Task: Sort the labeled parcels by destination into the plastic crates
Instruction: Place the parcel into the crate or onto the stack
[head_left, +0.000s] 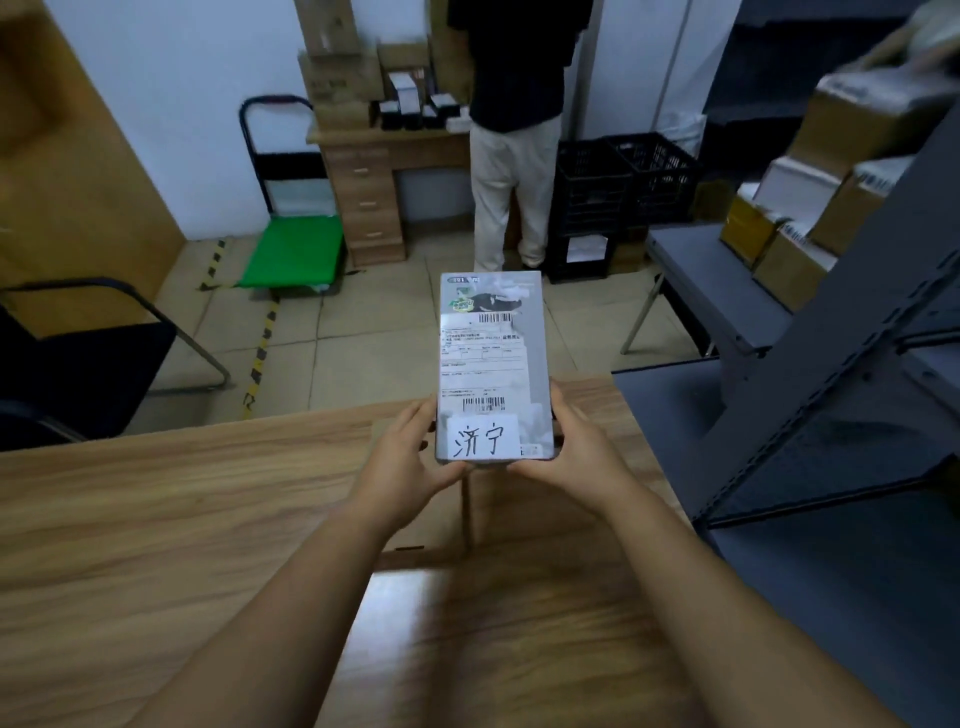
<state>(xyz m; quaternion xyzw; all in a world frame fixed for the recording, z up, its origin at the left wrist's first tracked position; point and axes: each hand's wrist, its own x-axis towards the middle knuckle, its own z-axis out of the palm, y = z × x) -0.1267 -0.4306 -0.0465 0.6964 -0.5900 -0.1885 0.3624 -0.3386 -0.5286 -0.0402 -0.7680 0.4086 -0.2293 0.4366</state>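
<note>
Head view
Parcel: a long, flat grey parcel (491, 364) is held up clear of the wooden table (156, 519), face toward the camera, far end out over the floor.
Label: a printed waybill with two barcodes is carried on the face. A white handwritten tag (485, 435) reading 济宁 is stuck at the near end.
Left hand: the left hand (410, 457) is clasped on the near left edge, fingers wrapped behind, thumb laid under the bottom corner.
Right hand: the right hand (571, 452) is clasped likewise on the near right edge, so the parcel is held by both hands at one end only.
Crates: black plastic crates (623, 187) are stacked on the floor by the far wall, well apart from the parcel and just beside a standing person (511, 156). A white card is seen on the lowest crate, but its writing is too small to be read.
Shelving: more boxes (800, 218) are stored on the grey metal shelving (831, 364) at the right.
Step in hand: judged to be the reading of the destination, as the tag is turned up to the eyes and nothing has been crated yet.
Next move: the crate for 济宁 has to be picked out. The markings cannot be told from here, so a closer look is probably called for. The parcel then has to be carried round the table, kept clear of the standing person, and lowered into that crate.
</note>
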